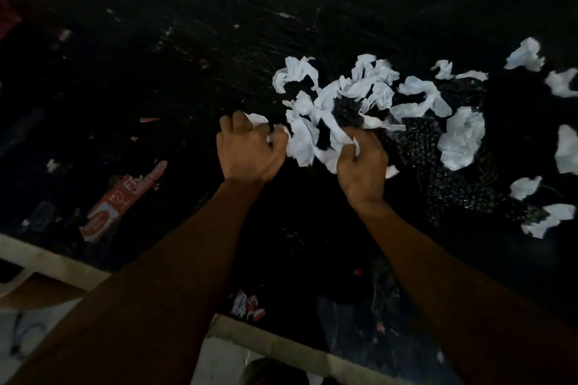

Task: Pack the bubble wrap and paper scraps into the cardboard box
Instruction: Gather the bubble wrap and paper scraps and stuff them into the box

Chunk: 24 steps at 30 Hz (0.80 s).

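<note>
L hand (pixel 250 150), R hand (pixel 362 172) clutch scraps (pixel 301 138)?

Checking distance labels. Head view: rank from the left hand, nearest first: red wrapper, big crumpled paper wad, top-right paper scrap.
1. Red wrapper, lower left of the left hand.
2. Big crumpled paper wad, right, beyond the right hand.
3. Top-right paper scrap, far upper right.
</note>
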Motion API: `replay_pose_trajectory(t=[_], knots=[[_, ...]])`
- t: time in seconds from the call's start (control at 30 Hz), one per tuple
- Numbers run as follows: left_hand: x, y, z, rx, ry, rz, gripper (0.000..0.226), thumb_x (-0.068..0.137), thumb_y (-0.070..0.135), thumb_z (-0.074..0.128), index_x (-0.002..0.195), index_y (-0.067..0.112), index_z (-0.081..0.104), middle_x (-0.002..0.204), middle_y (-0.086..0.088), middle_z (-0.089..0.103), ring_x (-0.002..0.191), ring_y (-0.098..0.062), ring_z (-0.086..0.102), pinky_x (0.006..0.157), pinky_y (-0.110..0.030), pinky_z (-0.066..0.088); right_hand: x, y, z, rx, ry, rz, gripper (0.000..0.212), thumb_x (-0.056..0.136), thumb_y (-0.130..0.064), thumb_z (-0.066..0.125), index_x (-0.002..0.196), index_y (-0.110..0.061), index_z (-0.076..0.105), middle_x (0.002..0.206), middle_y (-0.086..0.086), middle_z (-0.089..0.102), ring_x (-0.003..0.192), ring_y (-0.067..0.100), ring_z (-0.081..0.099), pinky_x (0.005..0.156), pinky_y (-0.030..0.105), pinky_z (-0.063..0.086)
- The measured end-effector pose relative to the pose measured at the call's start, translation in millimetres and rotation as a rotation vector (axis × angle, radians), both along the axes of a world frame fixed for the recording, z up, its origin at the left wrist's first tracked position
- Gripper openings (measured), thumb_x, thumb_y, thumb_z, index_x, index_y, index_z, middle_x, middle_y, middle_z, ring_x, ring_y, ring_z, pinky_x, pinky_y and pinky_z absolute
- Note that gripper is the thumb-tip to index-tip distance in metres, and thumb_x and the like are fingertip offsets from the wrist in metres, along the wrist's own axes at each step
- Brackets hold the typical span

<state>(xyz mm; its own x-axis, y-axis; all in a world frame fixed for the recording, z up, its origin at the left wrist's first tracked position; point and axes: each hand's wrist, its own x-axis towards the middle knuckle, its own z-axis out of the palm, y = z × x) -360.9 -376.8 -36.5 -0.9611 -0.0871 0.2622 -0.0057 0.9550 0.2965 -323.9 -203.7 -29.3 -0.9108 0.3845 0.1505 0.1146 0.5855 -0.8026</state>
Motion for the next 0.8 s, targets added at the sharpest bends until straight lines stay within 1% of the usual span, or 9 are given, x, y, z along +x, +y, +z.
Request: replay_pose_trajectory(t=[0.1, 0.23, 0.37, 0.47, 0.53, 0.6, 0.67, 0.73, 0.8], knots=[[-0.6, -1.8, -7.6, 0.019, 0.033, -0.065, 0.039, 0.082, 0.043, 0.057, 0.078, 0.008, 0.074, 0.100, -0.021, 0.056, 0.091, -0.039, 0.049, 0.069, -0.041, 0.046, 8.9, 1.7, -21.0, 0.295, -0.110, 0.034, 0.047, 0.076, -0.031, 0.034, 0.098, -0.016, 0.073, 0.103, 0.011, 0.064, 0.104, 0.035, 0.048, 0.092, 0.045, 0.030], [-5.7, -6.4, -18.0, 0.050, 0.201, -0.274, 0.021, 0.071, 0.022, 0.068, 0.062, 0.003, 0.065, 0.102, -0.022, 0.055, 0.101, -0.031, 0.042, 0.083, -0.046, 0.042, 11.4, 0.5, -28.3, 0.386, -0.097, -0.025, 0.031, 0.075, -0.037, 0.046, 0.082, -0.024, 0.072, 0.111, 0.005, 0.057, 0.113, 0.030, 0.040, 0.098, 0.046, 0.025], [-10.7, -4.3, -24.7, 0.202, 0.079, -0.315, 0.015, 0.067, 0.015, 0.067, 0.063, 0.006, 0.056, 0.122, -0.022, 0.054, 0.112, -0.033, 0.045, 0.092, -0.041, 0.041, 10.5, 0.7, -31.9, 0.429, -0.006, 0.018, 0.031, 0.078, -0.051, 0.064, 0.081, -0.021, 0.068, 0.119, 0.011, 0.051, 0.115, 0.029, 0.037, 0.097, 0.042, 0.029], [-9.4, -2.5, -21.4, 0.383, 0.005, -0.334, 0.020, 0.070, 0.008, 0.061, 0.089, 0.006, 0.054, 0.110, -0.015, 0.056, 0.093, -0.032, 0.056, 0.080, -0.043, 0.052, 10.2, 4.3, -31.6, 0.353, 0.021, 0.115, 0.025, 0.076, -0.036, 0.068, 0.084, -0.012, 0.064, 0.127, 0.019, 0.041, 0.116, 0.031, 0.036, 0.094, 0.034, 0.037], [-8.8, 1.8, -17.6, 0.444, 0.007, -0.329, 0.037, 0.080, 0.017, 0.055, 0.115, 0.008, 0.050, 0.114, -0.014, 0.053, 0.095, -0.029, 0.056, 0.081, -0.040, 0.051, 12.3, 6.0, -28.9, 0.288, -0.014, 0.191, 0.020, 0.076, -0.026, 0.064, 0.089, -0.011, 0.062, 0.133, 0.019, 0.033, 0.114, 0.029, 0.042, 0.095, 0.025, 0.038], [-9.0, 4.3, -19.5, 0.400, 0.006, -0.327, 0.046, 0.086, 0.024, 0.052, 0.129, 0.011, 0.046, 0.121, -0.013, 0.052, 0.103, -0.027, 0.056, 0.089, -0.039, 0.048, 16.0, 5.9, -25.0, 0.283, -0.036, 0.257, 0.025, 0.074, -0.022, 0.060, 0.097, -0.011, 0.061, 0.134, 0.017, 0.031, 0.108, 0.027, 0.048, 0.091, 0.026, 0.042], [-8.7, 3.2, -22.2, 0.316, -0.040, -0.318, 0.051, 0.082, 0.025, 0.043, 0.129, 0.007, 0.050, 0.117, -0.014, 0.058, 0.102, -0.030, 0.056, 0.090, -0.045, 0.046, 18.7, 6.6, -21.8, 0.288, -0.047, 0.290, 0.032, 0.072, -0.017, 0.062, 0.104, -0.011, 0.059, 0.135, 0.015, 0.033, 0.102, 0.023, 0.052, 0.085, 0.028, 0.046], [-8.5, 1.9, -23.4, 0.242, -0.056, -0.311, 0.055, 0.073, 0.025, 0.039, 0.120, 0.004, 0.058, 0.106, -0.017, 0.062, 0.094, -0.035, 0.057, 0.082, -0.047, 0.048, 16.8, 9.5, -20.7, 0.290, -0.057, 0.290, 0.040, 0.071, -0.011, 0.066, 0.111, -0.010, 0.059, 0.134, 0.015, 0.039, 0.104, 0.019, 0.052, 0.084, 0.025, 0.044], [-8.0, 2.4, -23.3, 0.213, -0.042, -0.284, 0.050, 0.074, 0.028, 0.039, 0.109, 0.005, 0.065, 0.100, -0.017, 0.062, 0.089, -0.037, 0.057, 0.077, -0.046, 0.049, 12.9, 11.9, -22.3, 0.328, -0.047, 0.298, 0.044, 0.071, -0.014, 0.061, 0.114, -0.007, 0.059, 0.122, 0.016, 0.052, 0.104, 0.028, 0.054, 0.088, 0.031, 0.046]])
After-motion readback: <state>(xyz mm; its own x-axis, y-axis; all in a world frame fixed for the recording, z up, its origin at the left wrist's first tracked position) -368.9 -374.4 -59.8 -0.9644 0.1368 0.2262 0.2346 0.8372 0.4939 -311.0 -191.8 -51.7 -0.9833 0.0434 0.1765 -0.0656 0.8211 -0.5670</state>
